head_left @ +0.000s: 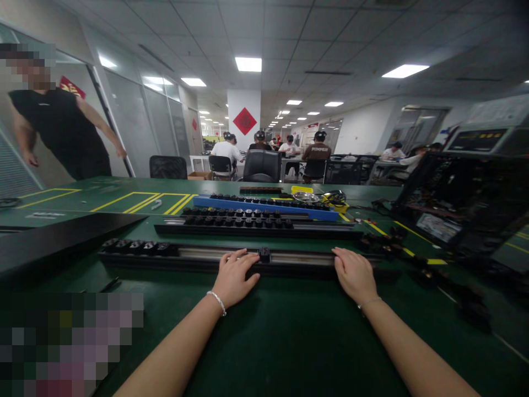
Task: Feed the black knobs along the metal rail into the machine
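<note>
The nearest black rail (300,257) lay crosswise on the green bench (289,336), directly before the person, its pale channel facing up. A single black module (264,254) sat in the channel between the hands, and a row of similar black modules (136,246) occupied the rail's left end. The left hand (237,278) lay over the rail, fingers slightly spread and thumb held apart, its fingertips just beside the single module; contact with that module could not be confirmed. The right hand (356,275) rested on the rail farther right, fingers close together and bent; whether it gripped the edge could not be told. A bracelet (217,302) was worn on the left wrist.

Behind this rail stood a second black rail (322,231) carrying a row of dark parts, and beyond it a blue rail (318,212), likewise loaded. A silver dish (306,197) was noted near the blue rail's right half, with bundled cables (334,197) next to it. Loose black parts (386,241) were scattered to the right, near an open black case (450,193). A dark panel (61,237) lay at left.

Past the bench, a person in a black sleeveless top (58,129) stood at left, and several people sat farther back, near a pillar (244,98) bearing a red diamond (245,121)
</note>
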### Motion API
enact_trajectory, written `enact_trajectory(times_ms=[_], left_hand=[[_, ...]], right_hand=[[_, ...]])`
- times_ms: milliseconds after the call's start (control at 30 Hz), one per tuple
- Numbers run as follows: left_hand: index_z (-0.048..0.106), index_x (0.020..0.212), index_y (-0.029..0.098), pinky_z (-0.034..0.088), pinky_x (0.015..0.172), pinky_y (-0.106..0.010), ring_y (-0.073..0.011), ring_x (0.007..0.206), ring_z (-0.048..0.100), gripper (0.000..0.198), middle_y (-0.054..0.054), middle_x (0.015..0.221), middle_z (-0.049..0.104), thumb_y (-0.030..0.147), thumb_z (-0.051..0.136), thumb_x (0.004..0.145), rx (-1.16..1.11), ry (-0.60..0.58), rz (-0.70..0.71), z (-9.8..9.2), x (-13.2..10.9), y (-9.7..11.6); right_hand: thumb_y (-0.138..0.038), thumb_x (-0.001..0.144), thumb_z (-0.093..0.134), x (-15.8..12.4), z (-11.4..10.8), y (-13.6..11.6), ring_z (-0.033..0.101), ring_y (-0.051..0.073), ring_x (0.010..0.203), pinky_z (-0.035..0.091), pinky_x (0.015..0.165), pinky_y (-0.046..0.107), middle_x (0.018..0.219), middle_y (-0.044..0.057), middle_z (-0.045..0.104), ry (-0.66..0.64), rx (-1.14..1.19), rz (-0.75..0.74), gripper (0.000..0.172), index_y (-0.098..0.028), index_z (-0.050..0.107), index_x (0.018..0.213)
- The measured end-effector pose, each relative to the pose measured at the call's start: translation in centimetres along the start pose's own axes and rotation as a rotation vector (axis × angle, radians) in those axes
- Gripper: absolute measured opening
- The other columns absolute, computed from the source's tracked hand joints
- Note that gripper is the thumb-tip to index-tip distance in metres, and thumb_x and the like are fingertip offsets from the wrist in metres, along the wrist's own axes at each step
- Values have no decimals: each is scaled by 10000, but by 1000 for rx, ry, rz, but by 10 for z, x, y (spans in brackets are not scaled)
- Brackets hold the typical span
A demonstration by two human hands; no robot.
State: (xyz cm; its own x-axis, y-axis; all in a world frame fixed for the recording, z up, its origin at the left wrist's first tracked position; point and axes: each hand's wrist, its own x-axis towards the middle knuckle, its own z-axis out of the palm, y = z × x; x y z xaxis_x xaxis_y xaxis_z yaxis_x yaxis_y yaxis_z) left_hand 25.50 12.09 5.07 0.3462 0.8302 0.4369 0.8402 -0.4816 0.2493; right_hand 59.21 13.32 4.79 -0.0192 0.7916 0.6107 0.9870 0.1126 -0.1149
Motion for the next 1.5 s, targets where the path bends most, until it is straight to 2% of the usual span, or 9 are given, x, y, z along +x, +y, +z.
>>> enact_trajectory(times_ms=[233, 433, 600, 700, 800, 1000, 1233, 1500], left_hand=[[499, 1213, 333, 151, 1046, -549, -254, 1255, 380, 421, 11, 1261, 574, 385, 528, 796, -18, -11, 7, 0, 0, 2], [495, 1211, 351, 97, 1061, -572, -253, 1224, 412, 437, 19, 1248, 584, 377, 549, 778, -31, -7, 7, 0, 1, 3], [501, 1209, 361, 86, 1065, -585, -259, 1214, 426, 450, 19, 1245, 585, 375, 560, 763, -22, -5, 9, 2, 1, 2], [498, 1209, 355, 87, 1064, -590, -264, 1219, 424, 463, 16, 1235, 592, 362, 570, 751, -16, -9, 11, 2, 1, 2], [483, 1218, 361, 77, 1065, -594, -269, 1245, 401, 487, 19, 1240, 588, 327, 576, 741, -7, -6, 19, 3, 1, 1], [440, 1273, 341, 18, 1072, -593, -276, 1318, 301, 553, -14, 1284, 552, 302, 569, 736, 21, -5, 29, 4, -1, 1], [439, 1270, 324, 15, 1087, -562, -256, 1259, 389, 534, -14, 1259, 571, 272, 546, 749, 15, 16, 47, 6, -2, 2], [449, 1259, 323, 22, 1089, -561, -257, 1244, 404, 522, -15, 1261, 568, 258, 539, 749, 23, 23, 56, 6, -3, 1]], right_hand=[[-310, 877, 329, 3, 2, -38, 521, 211, 1110, 396, 943, 402, 1178, 94, 598, -66, 210, -92, 413, -176, 534, 1210], [-332, 874, 356, 9, 5, -97, 510, 208, 1118, 387, 963, 398, 1189, 93, 590, -163, 369, -139, 418, -167, 520, 1221], [-329, 857, 392, 19, 11, -152, 513, 207, 1109, 372, 969, 370, 1198, 89, 588, -192, 428, -85, 412, -160, 534, 1205], [-340, 833, 442, 21, 15, -173, 528, 216, 1082, 374, 953, 361, 1162, 91, 607, -215, 400, -47, 413, -156, 547, 1187], [-334, 837, 441, 21, 17, -179, 536, 214, 1066, 380, 932, 354, 1139, 80, 620, -207, 373, -24, 379, -175, 568, 1156], [-326, 857, 411, 18, 22, -176, 542, 206, 1050, 391, 903, 344, 1128, 90, 621, -170, 328, -27, 359, -169, 573, 1136], [-305, 873, 383, 15, 22, -172, 540, 215, 1044, 386, 903, 349, 1113, 109, 621, -158, 303, -21, 363, -148, 553, 1153], [-307, 873, 392, 14, 23, -165, 539, 226, 1036, 379, 910, 354, 1104, 115, 622, -148, 277, 10, 361, -134, 545, 1149]])
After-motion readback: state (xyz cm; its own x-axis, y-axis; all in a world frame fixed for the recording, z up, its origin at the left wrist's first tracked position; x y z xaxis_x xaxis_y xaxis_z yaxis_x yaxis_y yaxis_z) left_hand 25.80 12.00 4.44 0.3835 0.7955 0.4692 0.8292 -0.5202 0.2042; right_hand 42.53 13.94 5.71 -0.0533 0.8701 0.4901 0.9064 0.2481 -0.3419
